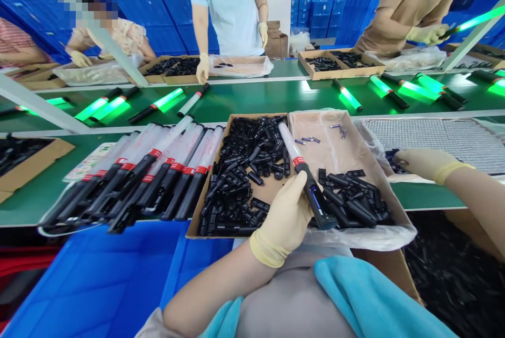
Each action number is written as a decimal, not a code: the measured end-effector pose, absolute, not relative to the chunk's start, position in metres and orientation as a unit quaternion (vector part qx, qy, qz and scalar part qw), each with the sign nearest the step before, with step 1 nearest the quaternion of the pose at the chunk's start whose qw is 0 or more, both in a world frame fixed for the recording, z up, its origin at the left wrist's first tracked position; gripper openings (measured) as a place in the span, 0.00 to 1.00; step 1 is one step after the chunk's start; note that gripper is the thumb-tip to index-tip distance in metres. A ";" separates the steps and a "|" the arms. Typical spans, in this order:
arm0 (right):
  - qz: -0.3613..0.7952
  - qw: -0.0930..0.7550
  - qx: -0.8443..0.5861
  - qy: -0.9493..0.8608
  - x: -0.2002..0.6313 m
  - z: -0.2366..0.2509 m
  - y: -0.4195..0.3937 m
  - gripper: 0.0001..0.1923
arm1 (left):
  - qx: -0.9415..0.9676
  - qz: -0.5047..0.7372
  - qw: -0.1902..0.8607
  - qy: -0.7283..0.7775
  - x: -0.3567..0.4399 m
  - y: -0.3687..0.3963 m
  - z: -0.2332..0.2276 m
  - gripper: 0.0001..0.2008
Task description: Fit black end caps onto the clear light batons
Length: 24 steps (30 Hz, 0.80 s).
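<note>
Gripping the black handle, the left hand [284, 217] is closed around a baton [302, 172], held tilted so its open butt end faces the person, apparently kept accessible. Black parts in a divided cardboard tray [276, 116] lie directly beyond and beside this hand, within short reach. The right hand [424, 163] is extended over a bag of small parts [394, 162], fingers curled; whether anything is pinched cannot be told. Batons in a row [158, 172] lie left of the holding hand.
</note>
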State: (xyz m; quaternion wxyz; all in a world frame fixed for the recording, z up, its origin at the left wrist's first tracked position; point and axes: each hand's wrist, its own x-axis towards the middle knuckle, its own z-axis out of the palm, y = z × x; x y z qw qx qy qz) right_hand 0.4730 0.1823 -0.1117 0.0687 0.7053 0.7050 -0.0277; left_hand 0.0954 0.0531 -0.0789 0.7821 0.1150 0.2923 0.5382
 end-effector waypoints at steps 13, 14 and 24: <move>-0.271 -0.464 0.575 0.617 0.315 -0.042 0.065 0.14 | 0.112 0.567 0.767 0.279 0.093 0.054 -0.084 0.12; -0.302 -0.480 0.536 0.625 0.290 -0.038 0.053 0.13 | 0.119 0.566 0.768 0.277 0.094 0.054 -0.083 0.12; -0.135 -0.367 0.433 0.812 0.207 -0.054 0.035 0.05 | 0.196 0.596 0.728 0.274 0.071 0.042 -0.086 0.12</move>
